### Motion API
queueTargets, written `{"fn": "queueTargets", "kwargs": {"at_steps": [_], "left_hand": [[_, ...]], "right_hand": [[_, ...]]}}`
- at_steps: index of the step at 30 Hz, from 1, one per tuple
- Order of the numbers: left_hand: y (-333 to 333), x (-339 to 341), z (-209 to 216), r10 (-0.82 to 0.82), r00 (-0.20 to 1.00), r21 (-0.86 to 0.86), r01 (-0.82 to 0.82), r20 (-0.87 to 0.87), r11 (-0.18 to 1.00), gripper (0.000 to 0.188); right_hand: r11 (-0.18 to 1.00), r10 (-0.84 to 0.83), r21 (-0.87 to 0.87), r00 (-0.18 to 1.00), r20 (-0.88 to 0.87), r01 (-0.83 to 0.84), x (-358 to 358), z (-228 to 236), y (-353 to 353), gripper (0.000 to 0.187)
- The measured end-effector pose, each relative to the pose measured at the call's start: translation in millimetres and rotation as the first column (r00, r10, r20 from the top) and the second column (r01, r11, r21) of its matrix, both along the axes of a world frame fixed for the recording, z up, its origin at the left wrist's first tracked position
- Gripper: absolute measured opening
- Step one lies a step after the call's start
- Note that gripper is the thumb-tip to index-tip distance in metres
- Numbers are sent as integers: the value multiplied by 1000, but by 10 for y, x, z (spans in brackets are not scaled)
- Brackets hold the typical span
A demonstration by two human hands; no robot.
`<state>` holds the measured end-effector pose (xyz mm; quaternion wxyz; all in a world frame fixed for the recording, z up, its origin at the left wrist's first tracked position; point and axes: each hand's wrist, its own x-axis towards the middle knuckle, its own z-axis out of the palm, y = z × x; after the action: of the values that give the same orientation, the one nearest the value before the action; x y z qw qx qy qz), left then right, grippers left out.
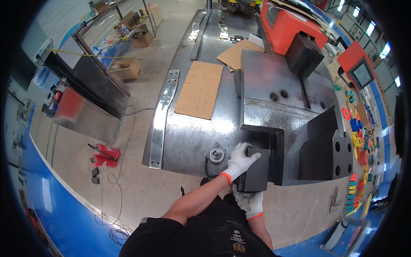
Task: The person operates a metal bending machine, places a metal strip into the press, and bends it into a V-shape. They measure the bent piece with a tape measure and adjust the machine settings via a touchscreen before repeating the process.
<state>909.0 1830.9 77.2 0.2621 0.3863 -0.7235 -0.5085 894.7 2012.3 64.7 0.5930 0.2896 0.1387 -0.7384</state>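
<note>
A dark rectangular block (258,170) sits at the near edge of the metal worktable, partly overhanging it. My left hand (243,159), in a white glove with an orange cuff, grips the block's left side, its thumb reaching onto the top. My right hand (250,203), gloved the same way, holds the block's near end from below; some of its fingers are hidden under it. Just left of my left hand is a round metal fitting (217,154) with a square middle. Right of the block lies the dark step-shaped edge of a heavy steel machine bed (261,105).
A flat cardboard piece (199,90) and a long shiny metal bar (162,124) lie on the worktable (188,147). A black bracket with round holes (325,150) stands right. Red fire extinguishers (105,156) and loose cable (121,188) are on the floor at left.
</note>
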Motion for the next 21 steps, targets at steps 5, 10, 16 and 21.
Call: {"fn": "queueTargets", "kwargs": {"at_steps": [5,10,16,21], "left_hand": [[90,133,23,-62,994,140,75,-93,987,43],[153,282,-318,-4,966,302,85,-260,950,36],[120,575,105,36,851,421,222,-524,879,40],[-85,542,726,29,713,301,259,-701,918,91]], "right_hand": [[995,-92,41,977,193,85,214,-85,129,65],[977,-173,116,984,-52,178,417,250,65,55],[923,-121,325,957,-262,206,588,826,63,41],[874,194,370,473,-860,314,495,1347,-173,61]]}}
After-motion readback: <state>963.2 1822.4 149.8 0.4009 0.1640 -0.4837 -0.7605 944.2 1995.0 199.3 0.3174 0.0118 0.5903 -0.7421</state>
